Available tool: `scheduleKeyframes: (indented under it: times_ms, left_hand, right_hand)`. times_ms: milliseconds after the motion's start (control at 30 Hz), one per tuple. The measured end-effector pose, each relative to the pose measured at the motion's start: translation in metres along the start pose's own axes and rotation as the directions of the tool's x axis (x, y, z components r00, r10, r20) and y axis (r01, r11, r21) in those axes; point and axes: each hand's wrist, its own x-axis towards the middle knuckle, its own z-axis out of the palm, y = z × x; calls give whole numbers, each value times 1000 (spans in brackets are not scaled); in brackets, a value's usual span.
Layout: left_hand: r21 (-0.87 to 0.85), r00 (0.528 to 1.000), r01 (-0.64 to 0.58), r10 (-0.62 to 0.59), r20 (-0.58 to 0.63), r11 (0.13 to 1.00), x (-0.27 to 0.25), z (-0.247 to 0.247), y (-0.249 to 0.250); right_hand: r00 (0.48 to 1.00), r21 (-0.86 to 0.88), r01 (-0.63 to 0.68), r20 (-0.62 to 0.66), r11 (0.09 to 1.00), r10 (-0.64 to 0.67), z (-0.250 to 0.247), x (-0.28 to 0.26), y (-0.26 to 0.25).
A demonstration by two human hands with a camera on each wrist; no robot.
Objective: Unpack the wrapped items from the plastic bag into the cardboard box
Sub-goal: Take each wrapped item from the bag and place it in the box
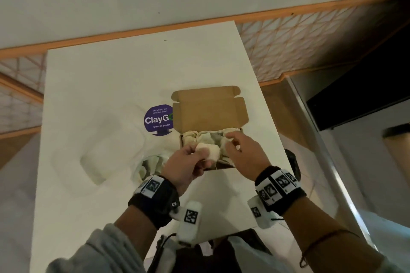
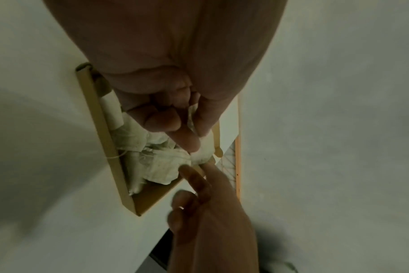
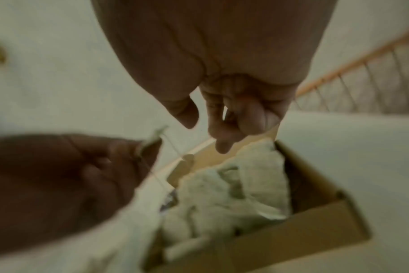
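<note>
An open cardboard box stands on the white table, its lid tipped back, with several pale wrapped items inside. My left hand pinches one white wrapped item just above the box's near wall. In the left wrist view, thumb and fingers squeeze the wrapping over the box. My right hand hovers over the box's right half with loosely curled fingers that hold nothing; its index finger touches a bundle. The clear plastic bag lies to the left, more wrapped items at its mouth.
A purple ClayGo sticker lies on the table left of the box. The box sits close to the table's right edge, where a dark object pokes out. An orange-railed mesh fence runs behind the table.
</note>
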Motion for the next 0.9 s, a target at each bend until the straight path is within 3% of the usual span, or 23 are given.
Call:
scheduleKeyframes:
  times_ms: [67,133,333,433,500,600,667,900]
  left_hand:
    - [-77,999,20,-18,29,997,-3,3,1]
    - [-142,998,39,-33,45,989,-3,3,0]
    - [-174,998,53,-50,25,983,-4,1,-6]
    - [-144,999,42,-43,-1,989,-5,-2,-6]
    - [-71,999,24,-26,-31,997,-5,-10,-8]
    - [81,997,-28,34,-73,996,-11,-26,-9]
    - [144,994,-57,69,-81,988,-18,-38,-11]
    - [365,973,-84,155,-169,927,-49,-78,-23]
  right_hand:
    - [988,323,-92,150,942,45,1,-7,-9]
    - [957,436,-172,286,883,45,4,-11,-13]
    - [985,428,-116,164,897,49,6,-11,-15]
    - [995,292,-40,99,956,12,-7,-8,-16]
    - [996,86,78,28,993,-81,-19,-5,-13]
    - [976,-258,215,26,942,-215,-38,-2,-8]
    - [966,-397,254,60,882,-251,-45,0,-2]
    - [952,-501,303,185,811,-242,-40,-4,6]
